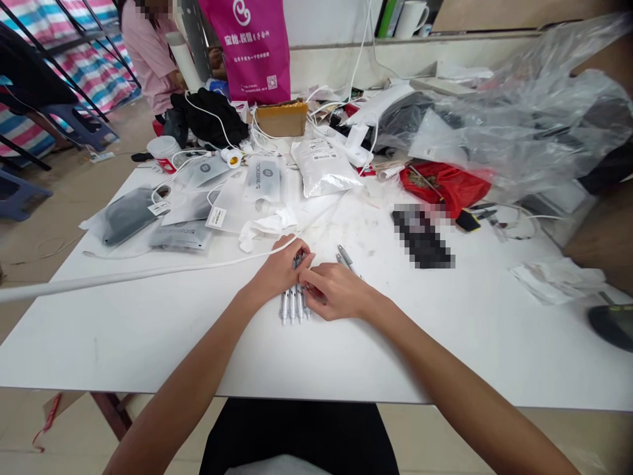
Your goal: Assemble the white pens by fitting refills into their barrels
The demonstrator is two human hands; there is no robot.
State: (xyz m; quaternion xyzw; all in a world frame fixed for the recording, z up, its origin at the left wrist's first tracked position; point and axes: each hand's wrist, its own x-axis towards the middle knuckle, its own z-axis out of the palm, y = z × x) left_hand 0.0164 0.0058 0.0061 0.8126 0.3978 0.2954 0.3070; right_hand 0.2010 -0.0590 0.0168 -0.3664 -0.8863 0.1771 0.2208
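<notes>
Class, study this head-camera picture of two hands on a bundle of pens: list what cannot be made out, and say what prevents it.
Head view:
- Upper ends of the row of silver-white pens: covered by the left hand and right hand, so the count is uncertain.
- Dark flat object on the white table: pixelated.
- Contents under the clear crumpled plastic sheet: veiled.
- Print on the magenta bag: too small.

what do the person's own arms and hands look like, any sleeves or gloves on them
Both arms are bare from the bottom edge of the picture up to the wrists, with no sleeves in sight. The left hand and right hand wear no gloves, and no watch, ring or wristband shows. Fingernails look short and unpainted.
</notes>
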